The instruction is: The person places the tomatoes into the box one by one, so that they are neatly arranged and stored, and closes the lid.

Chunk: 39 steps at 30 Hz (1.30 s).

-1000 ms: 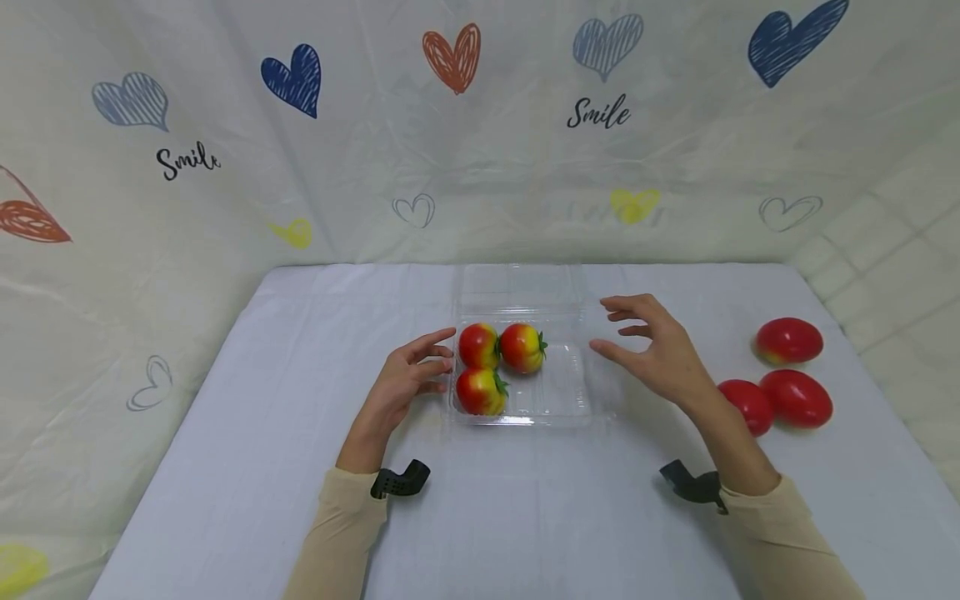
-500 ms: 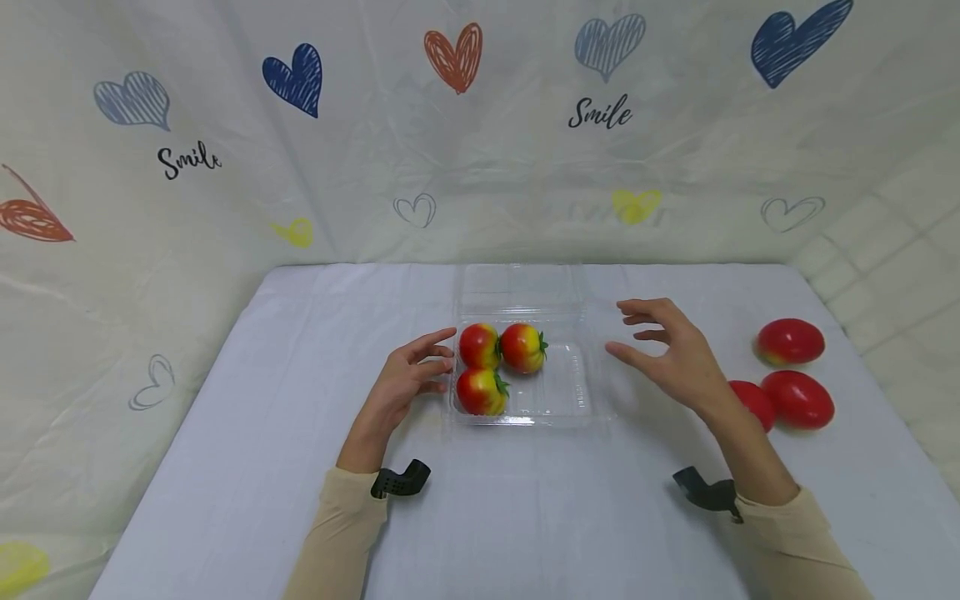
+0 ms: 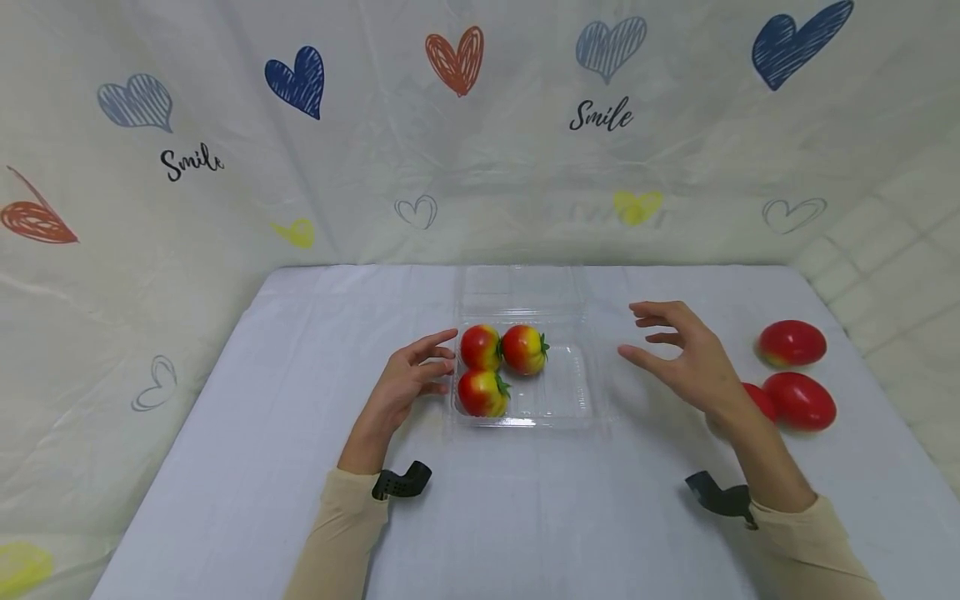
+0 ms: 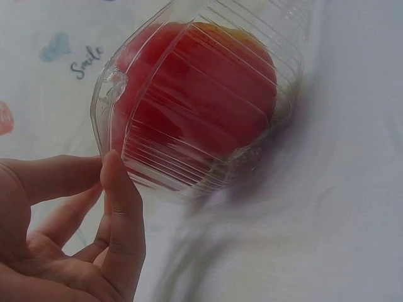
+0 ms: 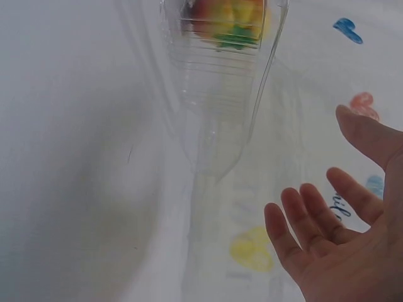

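In the head view, a clear container stands with its lid laid back, holding three red-yellow fruits, including one at the lower left. My left hand is at its left side, fingers bent and apart. In the left wrist view that hand's fingertips meet the clear rim, with red fruit behind the plastic. My right hand hovers right of the container, thumb and fingers spread around nothing. The right wrist view shows this hand away from the container.
Three red fruits are on the right of the white-covered table: one at the back, one in front of it, and a third partly hidden by my right forearm. A heart-patterned curtain hangs behind.
My right hand has moved right, away from the container, and its forearm now covers more of the nearest red fruit. My left hand and the container have stayed in place.
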Tool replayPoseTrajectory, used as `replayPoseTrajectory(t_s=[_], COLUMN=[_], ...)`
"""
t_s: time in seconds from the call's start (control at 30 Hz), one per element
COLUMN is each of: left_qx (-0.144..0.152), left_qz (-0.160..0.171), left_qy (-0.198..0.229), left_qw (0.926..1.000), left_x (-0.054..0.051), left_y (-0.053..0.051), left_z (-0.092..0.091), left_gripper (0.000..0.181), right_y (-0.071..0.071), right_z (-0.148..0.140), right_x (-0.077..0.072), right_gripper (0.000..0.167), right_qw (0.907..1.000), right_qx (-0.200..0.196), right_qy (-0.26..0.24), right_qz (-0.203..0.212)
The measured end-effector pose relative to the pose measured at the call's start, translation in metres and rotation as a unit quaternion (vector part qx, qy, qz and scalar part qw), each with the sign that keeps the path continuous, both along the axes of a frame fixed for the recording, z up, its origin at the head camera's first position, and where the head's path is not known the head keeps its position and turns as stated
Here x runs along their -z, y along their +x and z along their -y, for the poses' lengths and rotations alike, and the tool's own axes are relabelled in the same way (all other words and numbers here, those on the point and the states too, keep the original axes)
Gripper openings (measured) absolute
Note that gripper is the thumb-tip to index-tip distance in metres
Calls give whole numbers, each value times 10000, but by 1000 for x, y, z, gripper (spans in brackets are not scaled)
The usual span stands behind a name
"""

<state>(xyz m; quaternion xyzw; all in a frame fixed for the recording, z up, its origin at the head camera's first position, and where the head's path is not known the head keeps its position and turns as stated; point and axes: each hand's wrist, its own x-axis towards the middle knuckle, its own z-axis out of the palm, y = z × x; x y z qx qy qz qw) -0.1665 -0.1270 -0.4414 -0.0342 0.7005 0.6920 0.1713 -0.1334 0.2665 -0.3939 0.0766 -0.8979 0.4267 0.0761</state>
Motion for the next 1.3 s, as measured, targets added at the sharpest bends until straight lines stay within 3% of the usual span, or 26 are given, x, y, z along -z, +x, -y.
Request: replayPoseTrajectory(t_s=[0.17,0.43,1.3], left_qx=[28,18,32], left_qz=[-27,-12,-9], left_qy=[-22,-30,-33], left_qw=[10000,10000,10000], left_x=[0,-1,0], left_y=[0,0,-1], left_z=[-1,0,1], left_gripper=[46,45,46], right_y=[3,3,13], right_z=[-4,-11,-37], right_x=[-2,-2,4], right_gripper=[62,60,69], right_qw=[9999,9996,9997], right_qx=[39,-20,194], right_qy=[59,64,160], right_qz=[127,-256,-79])
